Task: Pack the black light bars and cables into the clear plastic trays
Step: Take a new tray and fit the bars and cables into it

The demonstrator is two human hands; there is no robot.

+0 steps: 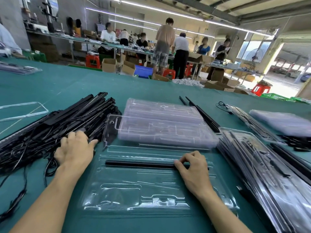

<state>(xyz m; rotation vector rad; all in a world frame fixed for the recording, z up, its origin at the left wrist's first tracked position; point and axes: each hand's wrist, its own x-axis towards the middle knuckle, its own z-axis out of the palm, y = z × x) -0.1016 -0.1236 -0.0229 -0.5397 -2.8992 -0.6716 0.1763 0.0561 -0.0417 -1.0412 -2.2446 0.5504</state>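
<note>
Item 1. Clear tray [151,190], lying open at the near edge of the worktop [84,84], square to the person, presumably so its moulded channels could be filled directly.

Item 2. Light bar [139,164], one, black, lay lengthwise in the tray's far channel. The right hand [193,170] pinched its right end between thumb and curled fingers, probably seating it.

Item 3. Heap of bars and cables [50,128], at the left edge and within easy reach as supply. The left hand [75,148] rested on it with fingers spread and nothing visibly gripped, likely picking out the next piece.

Item 4. Stack of empty trays [165,121], mid-worktop, just beyond the open tray.

Item 5. Filled trays [269,174], piled along the right edge.
</note>
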